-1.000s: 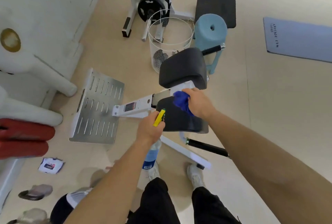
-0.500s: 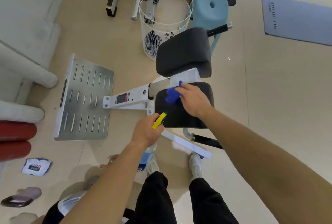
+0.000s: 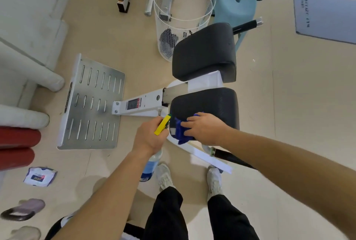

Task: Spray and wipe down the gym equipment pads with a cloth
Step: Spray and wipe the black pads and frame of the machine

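Two black pads sit on the white frame below us, and we judge the job to be somewhere in the middle. Our right hand (image 3: 204, 128) is on the near pad (image 3: 212, 104), at its near left corner, pressing the blue cloth (image 3: 181, 130) flat against the vinyl, so wiping of this pad is under way. We cannot tell from the surface how much of it is already clean; no wet sheen or streaks show clearly. The far pad (image 3: 204, 52), just beyond the white bracket, has no hand or cloth on it, and whether it has been done we cannot say. By our reckoning, what is left is at least the rest of the near pad, and perhaps the far one.

Our left hand (image 3: 148, 137) is clenched around the spray bottle (image 3: 152, 164), whose pale blue body hangs below the fist, with the yellow trigger (image 3: 162, 125) sticking out above, just beside the cloth. The nozzle points toward the near pad's left edge. Whether a finger is squeezing the trigger we cannot make out.

The right grip is spread rather than closed: fingers lie flat on the bunched cloth, which spills over the pad's edge toward the frame.
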The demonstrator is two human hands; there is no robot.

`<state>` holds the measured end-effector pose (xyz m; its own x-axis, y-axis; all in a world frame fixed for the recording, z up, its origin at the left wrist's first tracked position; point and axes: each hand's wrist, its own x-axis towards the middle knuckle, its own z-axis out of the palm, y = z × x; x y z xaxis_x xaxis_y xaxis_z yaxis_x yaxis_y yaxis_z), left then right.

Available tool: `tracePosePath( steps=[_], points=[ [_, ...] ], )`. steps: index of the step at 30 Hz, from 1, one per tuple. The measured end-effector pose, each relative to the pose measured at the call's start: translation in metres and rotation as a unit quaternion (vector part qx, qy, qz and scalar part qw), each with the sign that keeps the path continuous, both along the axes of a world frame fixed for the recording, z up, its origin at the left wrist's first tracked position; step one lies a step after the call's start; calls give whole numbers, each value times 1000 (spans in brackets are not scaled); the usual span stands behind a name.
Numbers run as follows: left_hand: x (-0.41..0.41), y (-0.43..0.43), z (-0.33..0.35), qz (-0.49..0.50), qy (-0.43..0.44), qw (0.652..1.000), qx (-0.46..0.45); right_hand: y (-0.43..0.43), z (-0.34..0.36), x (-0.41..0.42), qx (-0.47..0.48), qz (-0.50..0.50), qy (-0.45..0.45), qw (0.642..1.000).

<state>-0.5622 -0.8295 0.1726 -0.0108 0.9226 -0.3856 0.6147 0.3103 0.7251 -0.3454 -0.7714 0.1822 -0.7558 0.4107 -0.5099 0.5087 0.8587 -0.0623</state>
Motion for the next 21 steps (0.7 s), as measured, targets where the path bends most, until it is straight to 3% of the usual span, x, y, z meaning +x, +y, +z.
tracePosePath(
  steps=[3, 6, 8, 12, 15, 18, 21],
  points=[
    [4, 3, 2, -7, 1, 1000, 0, 19, 24, 42, 15, -39, 45, 998],
    [12, 5, 3, -9, -6, 1000, 3, 58, 32, 67, 71, -212, 92, 970],
    [16, 6, 3, -9, -10, 1000, 7, 50, 26, 67, 91, -265, 129, 951],
    [25, 11, 7, -5, -26, 1000, 1, -34, 10, 70, 50, -122, 161, 978],
    [31, 13, 10, -29, -26, 999, 3, -33, 12, 78, 24, -56, 144, 988],
    [35, 15, 11, -40, -23, 999, 10, 30, 16, 77, 85, -200, 172, 961],
    [40, 15, 13, -47, -22, 999, 12, 50, 20, 71, 72, -340, 170, 922]
  ],
)
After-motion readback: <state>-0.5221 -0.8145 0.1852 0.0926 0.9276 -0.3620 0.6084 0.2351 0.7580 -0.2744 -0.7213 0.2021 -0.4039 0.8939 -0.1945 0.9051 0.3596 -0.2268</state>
